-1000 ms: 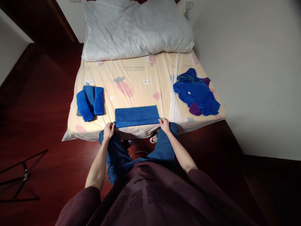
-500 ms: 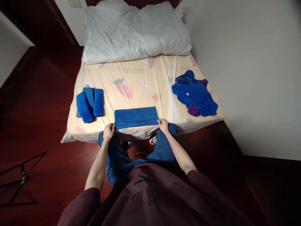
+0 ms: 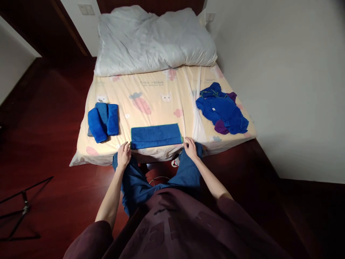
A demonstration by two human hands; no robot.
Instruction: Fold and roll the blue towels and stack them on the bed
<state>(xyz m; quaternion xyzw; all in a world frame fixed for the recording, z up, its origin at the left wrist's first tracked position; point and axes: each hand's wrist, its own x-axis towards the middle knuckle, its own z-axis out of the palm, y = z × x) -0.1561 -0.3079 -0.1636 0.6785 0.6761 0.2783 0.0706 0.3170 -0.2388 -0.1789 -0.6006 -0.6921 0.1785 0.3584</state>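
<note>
A blue towel [image 3: 156,136] with a green edge lies as a flat strip near the front edge of the bed, a crease running along its near side. My left hand [image 3: 124,155] rests just off its left end, fingers loosely apart by the near corner. At the opposite end, my right hand [image 3: 190,148] is open beside the corner, thumb and fingers parted. Neither hand appears to grip the cloth. Rolled blue towels [image 3: 97,124] sit together on the left of the bed.
A loose heap of blue and purple cloths [image 3: 223,111] lies on the right of the bed [image 3: 159,102]. Across the far end is a grey-white quilt [image 3: 156,41]. Black stand legs [image 3: 24,207] stick out over the floor at left; a wall [image 3: 283,90] borders the right side.
Both hands have let go of the towel's near corners and shifted slightly outward, fingers loosening. The towel's near edge now lies flatter. The other cloths stay put.
</note>
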